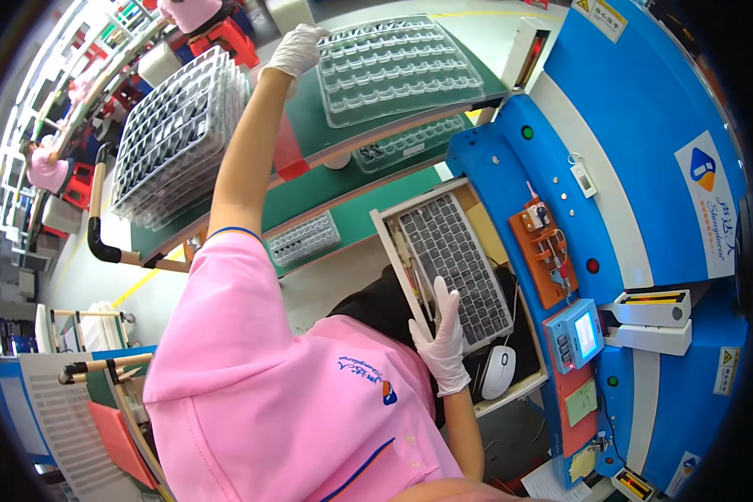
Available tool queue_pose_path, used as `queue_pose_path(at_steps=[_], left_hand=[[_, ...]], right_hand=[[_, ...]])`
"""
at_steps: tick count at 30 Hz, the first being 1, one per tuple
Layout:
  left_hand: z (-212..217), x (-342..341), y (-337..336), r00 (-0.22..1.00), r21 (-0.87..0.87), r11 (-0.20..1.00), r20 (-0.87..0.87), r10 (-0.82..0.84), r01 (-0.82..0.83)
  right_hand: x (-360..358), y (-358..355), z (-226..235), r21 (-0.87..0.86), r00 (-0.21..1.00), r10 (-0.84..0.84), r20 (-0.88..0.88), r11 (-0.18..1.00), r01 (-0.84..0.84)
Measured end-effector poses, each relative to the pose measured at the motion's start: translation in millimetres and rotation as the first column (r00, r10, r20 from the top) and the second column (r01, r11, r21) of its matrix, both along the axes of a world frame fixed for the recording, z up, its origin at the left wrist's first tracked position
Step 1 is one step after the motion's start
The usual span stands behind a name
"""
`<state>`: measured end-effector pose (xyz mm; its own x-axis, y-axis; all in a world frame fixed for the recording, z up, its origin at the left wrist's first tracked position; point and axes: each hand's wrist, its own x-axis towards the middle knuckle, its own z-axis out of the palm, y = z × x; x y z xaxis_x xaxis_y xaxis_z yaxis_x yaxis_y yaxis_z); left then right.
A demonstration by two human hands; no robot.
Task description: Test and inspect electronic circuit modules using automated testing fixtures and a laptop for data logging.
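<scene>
My left hand (295,52), in a white glove, reaches far out to the near-left corner of a clear plastic tray (402,79) with rows of moulded pockets. Dark small parts sit in the tray's far row. The fingers of that hand are bent together at the tray's edge; what they hold, if anything, is too small to make out. Also gloved in white, my right hand (443,341) hovers at the left edge of a grey keyboard (460,268), its fingers stretched out and nothing in them. The keyboard lies in a pale pull-out drawer (391,243).
A stack of clear trays (176,134) with dark parts stands left of my left arm. Smaller trays (305,238) lie on a lower green shelf. A white mouse (499,372) sits by the keyboard. The blue machine (636,151) on the right carries an orange fixture (540,263) and a small display box (576,335).
</scene>
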<state>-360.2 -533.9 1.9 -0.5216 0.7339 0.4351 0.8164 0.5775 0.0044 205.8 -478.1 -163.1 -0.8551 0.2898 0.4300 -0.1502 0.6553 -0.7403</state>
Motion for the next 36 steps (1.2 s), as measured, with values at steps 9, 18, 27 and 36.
queue_pose_path(at_steps=[9, 18, 27, 36], left_hand=[[127, 167, -114, 0.984, 0.107, 0.98, 0.085, 0.157, -0.166], [73, 102, -169, 0.861, -0.236, 0.875, 0.196, 0.469, -0.423], [68, 60, -209, 0.774, 0.027, 0.932, 0.566, 0.285, -0.362], [86, 153, -127, 0.81, 0.54, 0.77, 0.584, -0.051, -0.341]], right_hand=[[12, 68, 61, 0.144, 0.865, -0.489, -0.114, 0.853, 0.501], [17, 158, 75, 0.427, 0.85, -0.527, -0.017, 0.765, 0.482], [45, 181, 97, 0.566, 0.8, -0.599, -0.043, 0.645, 0.514], [-29, 208, 80, 0.63, 0.859, -0.498, -0.118, 0.631, 0.452]])
